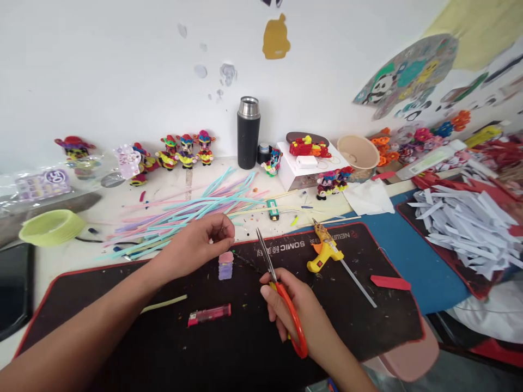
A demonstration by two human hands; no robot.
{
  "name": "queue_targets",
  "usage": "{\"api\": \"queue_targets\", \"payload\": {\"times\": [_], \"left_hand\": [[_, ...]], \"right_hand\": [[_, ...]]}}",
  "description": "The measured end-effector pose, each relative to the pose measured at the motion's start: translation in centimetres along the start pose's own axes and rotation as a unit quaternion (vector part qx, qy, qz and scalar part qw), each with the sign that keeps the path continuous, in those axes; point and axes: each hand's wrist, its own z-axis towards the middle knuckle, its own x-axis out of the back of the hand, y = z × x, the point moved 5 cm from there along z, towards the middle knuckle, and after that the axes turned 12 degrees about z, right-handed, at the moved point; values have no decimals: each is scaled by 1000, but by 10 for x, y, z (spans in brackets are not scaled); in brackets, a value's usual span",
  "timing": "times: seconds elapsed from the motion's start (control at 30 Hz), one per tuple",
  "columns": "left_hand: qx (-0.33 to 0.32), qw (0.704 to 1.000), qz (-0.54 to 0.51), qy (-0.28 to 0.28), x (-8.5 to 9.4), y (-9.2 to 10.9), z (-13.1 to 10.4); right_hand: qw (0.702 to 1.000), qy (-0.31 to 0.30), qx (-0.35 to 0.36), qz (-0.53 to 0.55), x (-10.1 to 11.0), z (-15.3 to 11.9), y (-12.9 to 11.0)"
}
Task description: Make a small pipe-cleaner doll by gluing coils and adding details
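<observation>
My left hand (206, 237) is over the back part of the black mat (229, 359), its fingers curled and thumb and fingertips pinched together. Anything between them is too small or hidden to make out. Just below it is a small pink and purple ribbed piece (225, 267); whether the hand touches it I cannot tell. My right hand (294, 305) grips scissors (292, 310) with red-orange handles, their blades pointing up and away, looking nearly closed. A pink lighter (210, 314) and a pale yellow fuzzy stem (165, 303) lie on the mat nearer me.
Pastel fuzzy stems (196, 209) are heaped behind the mat. To the right lies a yellow glue gun (324, 247) with its glue stick. A black flask (248, 133) stands by the wall near several small figures (186, 149). White paper strips (469, 228) pile up far right.
</observation>
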Motion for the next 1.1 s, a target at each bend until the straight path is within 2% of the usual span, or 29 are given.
{"api": "queue_targets", "payload": {"times": [0.13,0.27,0.37,0.5,0.6,0.87,1.1], "left_hand": [[10,995,-97,-22,-9,-6,-1],[52,978,-197,-43,-19,-10,-2],[71,963,-256,-56,-23,-9,-4],[84,947,-306,-55,-24,-4,-7],[85,936,-336,-56,-24,-1,-9],[78,926,-366,-59,-26,3,-11],[65,927,-364,-63,-27,3,-9]], "right_hand": [[990,36,-6,-133,13,-6,-19],[961,46,-57,-267,20,-10,-31],[943,49,-68,-323,24,-12,-36],[929,36,-46,-365,24,-14,-41],[908,28,-40,-416,22,-15,-44],[827,-1,-25,-562,17,-20,-47],[787,-22,-14,-616,12,-23,-48]]}}
